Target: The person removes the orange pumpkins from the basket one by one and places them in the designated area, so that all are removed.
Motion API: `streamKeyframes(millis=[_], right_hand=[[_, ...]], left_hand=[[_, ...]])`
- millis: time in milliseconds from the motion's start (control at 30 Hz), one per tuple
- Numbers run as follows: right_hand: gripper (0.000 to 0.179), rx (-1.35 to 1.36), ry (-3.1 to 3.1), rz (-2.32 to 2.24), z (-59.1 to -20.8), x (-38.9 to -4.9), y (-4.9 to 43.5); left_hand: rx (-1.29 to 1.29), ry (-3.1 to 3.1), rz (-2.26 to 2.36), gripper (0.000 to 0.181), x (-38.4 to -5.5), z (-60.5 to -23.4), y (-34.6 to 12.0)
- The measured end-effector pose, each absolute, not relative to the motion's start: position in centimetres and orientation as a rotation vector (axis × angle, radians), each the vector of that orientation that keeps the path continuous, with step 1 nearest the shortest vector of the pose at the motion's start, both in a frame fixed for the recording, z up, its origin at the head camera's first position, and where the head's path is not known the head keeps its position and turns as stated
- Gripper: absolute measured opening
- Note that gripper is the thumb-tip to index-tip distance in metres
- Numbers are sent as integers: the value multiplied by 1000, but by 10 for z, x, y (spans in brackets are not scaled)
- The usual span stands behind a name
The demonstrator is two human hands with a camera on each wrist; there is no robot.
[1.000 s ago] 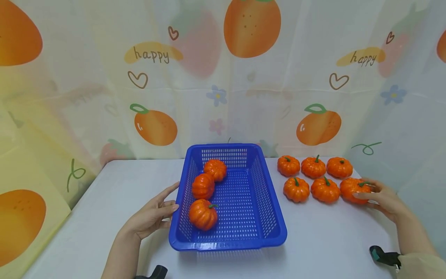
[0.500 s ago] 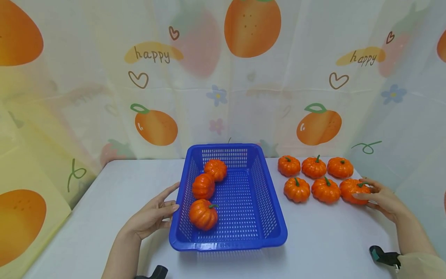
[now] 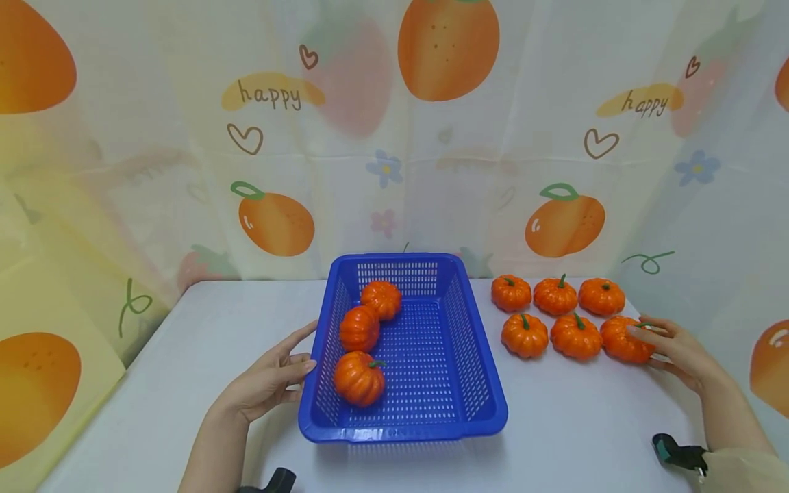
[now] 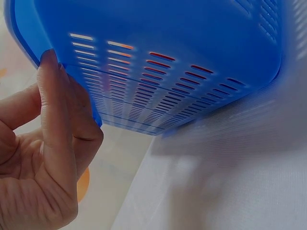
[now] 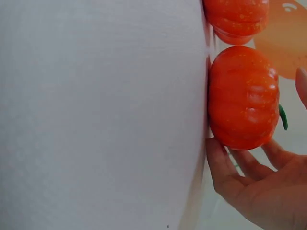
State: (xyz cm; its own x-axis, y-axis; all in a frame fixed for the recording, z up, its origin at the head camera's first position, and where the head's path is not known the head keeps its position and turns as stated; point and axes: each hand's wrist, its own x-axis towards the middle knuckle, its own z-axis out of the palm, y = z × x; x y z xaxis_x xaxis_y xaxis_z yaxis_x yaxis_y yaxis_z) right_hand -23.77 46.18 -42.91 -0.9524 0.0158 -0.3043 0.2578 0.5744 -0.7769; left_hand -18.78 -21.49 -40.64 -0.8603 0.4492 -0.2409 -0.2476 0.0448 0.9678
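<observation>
A blue plastic basket (image 3: 431, 430) stands mid-table with three small orange pumpkins (image 3: 359, 378) along its left side. My left hand (image 3: 268, 376) holds the basket's left rim, thumb at the edge; in the left wrist view its other fingers (image 4: 50, 105) are bent against the rim from outside. At the right, several more pumpkins (image 3: 576, 337) lie in two rows. My right hand (image 3: 681, 350) is at the front row's rightmost pumpkin (image 3: 622, 340). In the right wrist view, fingertips touch that pumpkin (image 5: 243, 98) while the thumb (image 5: 302, 86) stands apart from it.
The white table (image 3: 573, 418) ends at a printed curtain (image 3: 419, 185) behind the basket and pumpkins. Black straps or mounts (image 3: 678, 452) sit by both wrists. The table's right edge runs close to the right hand.
My right thumb has lifted higher over the rightmost front pumpkin, which has barely shifted. The left hand and the basket stay in place.
</observation>
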Motion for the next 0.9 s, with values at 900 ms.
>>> streamKeyframes(millis=[900], right_hand=[[88,126,2830,-1437,-325,-252,354]], left_hand=[[218,1821,1874,80,-187,-405,-216]])
